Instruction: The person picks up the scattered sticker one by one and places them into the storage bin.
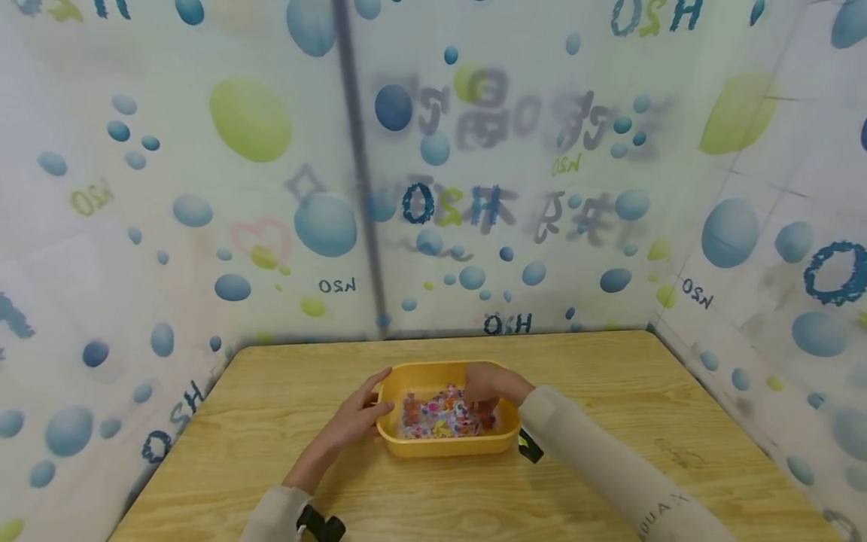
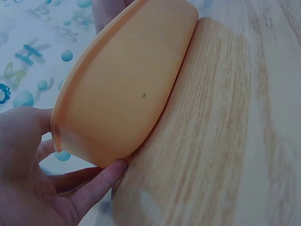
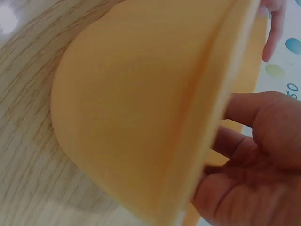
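A yellow plastic basin (image 1: 447, 450) stands on the table, with a heap of small multicoloured pieces (image 1: 440, 418) on its floor; they are too small to tell their kind. My left hand (image 1: 355, 414) grips the basin's left end. In the left wrist view, the fingers of the left hand (image 2: 33, 174) lie at the rim and low on the outer wall. My right hand (image 1: 484, 382) reaches over the right rim, down among the pieces. The right wrist view shows the right hand (image 3: 263, 155) partly behind the basin's rim, which hides its fingertips and anything they may hold.
The wooden table (image 1: 596, 467) extends on all sides of the basin. Behind it and at both sides hang pale curtains (image 1: 542, 226) with blue and green dots. A dark vertical pole (image 1: 359, 165) shows at the back curtain.
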Demonstrator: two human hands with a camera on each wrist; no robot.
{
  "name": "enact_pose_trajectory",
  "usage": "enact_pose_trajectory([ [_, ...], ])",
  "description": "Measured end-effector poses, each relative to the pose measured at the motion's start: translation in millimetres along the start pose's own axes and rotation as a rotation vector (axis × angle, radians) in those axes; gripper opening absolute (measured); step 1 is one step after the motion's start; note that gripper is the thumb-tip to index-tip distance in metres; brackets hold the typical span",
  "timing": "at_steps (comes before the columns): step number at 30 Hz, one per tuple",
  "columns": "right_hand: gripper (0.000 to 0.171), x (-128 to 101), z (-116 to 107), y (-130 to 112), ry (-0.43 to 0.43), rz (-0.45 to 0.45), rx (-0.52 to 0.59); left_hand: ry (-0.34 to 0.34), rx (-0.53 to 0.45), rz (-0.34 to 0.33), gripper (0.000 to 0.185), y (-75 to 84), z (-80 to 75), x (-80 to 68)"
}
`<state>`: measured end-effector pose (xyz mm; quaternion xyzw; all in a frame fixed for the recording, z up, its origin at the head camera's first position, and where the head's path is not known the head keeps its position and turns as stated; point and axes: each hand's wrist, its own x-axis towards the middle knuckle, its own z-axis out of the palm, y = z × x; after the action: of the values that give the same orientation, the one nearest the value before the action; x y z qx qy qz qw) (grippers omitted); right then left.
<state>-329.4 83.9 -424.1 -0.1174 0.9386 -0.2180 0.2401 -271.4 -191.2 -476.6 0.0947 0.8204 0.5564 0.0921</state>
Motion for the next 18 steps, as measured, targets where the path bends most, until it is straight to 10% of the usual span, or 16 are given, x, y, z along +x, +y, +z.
enact_pose_trajectory([
  [11,0.044,-5.1,-2.9,0.6,0.086,-0.075,-0.044,0.035,-0.001,-0.034,0.064,-2.6,0.8,2.3],
  [18,0.019,-24.4,-16.7,15.4,0.177,-0.193,0.011,0.032,-0.007,-0.045,0.062,-1.9,1.1,1.3],
])
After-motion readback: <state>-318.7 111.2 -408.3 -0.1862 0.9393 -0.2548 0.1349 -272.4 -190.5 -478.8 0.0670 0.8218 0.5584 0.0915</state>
